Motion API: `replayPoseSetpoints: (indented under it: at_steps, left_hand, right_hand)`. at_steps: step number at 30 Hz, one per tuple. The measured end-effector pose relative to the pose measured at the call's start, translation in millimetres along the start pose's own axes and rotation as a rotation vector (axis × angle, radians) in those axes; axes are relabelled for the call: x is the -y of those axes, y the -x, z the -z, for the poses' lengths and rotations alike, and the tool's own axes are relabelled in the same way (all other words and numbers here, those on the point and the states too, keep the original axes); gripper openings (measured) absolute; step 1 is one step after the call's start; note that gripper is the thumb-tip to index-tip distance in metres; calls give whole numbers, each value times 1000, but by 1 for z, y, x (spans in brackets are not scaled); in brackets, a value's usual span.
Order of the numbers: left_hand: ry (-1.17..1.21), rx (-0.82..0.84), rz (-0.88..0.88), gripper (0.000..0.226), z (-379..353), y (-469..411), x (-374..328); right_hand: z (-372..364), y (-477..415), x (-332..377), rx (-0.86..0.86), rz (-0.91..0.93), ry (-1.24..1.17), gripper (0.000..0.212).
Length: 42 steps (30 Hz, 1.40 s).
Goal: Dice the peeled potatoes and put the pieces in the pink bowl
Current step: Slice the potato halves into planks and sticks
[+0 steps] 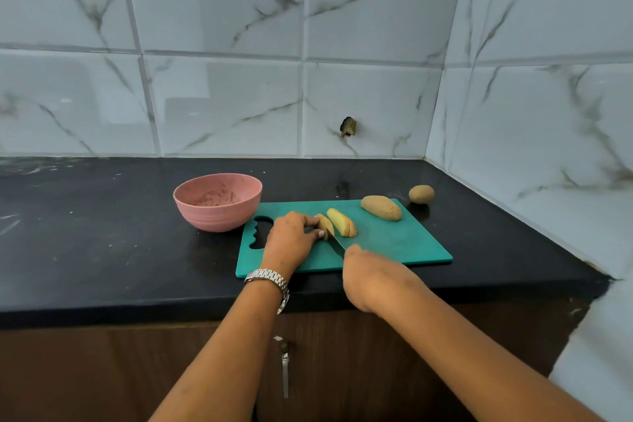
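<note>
On the green cutting board [404, 243] lies a peeled potato partly cut into slices [342, 223]. My left hand [291, 240] pinches the uncut end of that potato [323, 223] with curled fingers. My right hand [373, 274] grips a knife [335, 243] whose blade sits between the uncut end and the slices; the handle is hidden in my fist. A whole peeled potato [381, 208] rests at the board's far right. The pink bowl [218, 201] stands left of the board, with only specks inside.
A small round potato [421, 194] sits on the black counter [102, 250] beyond the board's right corner. Marble-tiled walls close off the back and the right side. The counter's front edge runs just below my wrists, above a wooden cabinet [137, 370].
</note>
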<state>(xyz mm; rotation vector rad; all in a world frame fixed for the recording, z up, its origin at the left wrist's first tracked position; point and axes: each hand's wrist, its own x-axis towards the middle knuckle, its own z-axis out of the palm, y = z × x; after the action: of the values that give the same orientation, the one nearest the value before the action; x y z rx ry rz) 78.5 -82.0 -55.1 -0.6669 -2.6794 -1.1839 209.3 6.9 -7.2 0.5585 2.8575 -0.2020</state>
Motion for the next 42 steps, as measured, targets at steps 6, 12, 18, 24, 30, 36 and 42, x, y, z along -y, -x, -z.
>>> replayPoseSetpoints:
  at_steps: [6,12,18,24,30,36,42]
  left_hand:
    - [-46,1,8,30,-1,1,-1]
    - [-208,17,-36,35,-1,2,-5]
    - [-337,51,-44,40,-3,0,-4]
    - [-377,83,-40,43,-5,-2,-3]
    - [-409,131,-31,46,-2,-2,-7]
    - [-398,217,24,42,3,-8,-17]
    - [-333,156,38,39,5,-3,-10]
  right_hand:
    - [2,10,-13,12,2,3,41]
    - [7,-1,-23,-8,45,-123,25]
    - [4,-6,-31,-23,53,-153,26]
    - [7,-13,-37,-26,45,-162,27]
    - [10,-18,-45,-103,54,-251,22]
    - [16,-33,-41,-270,51,-340,21]
    - [8,-37,-26,-176,77,-275,30]
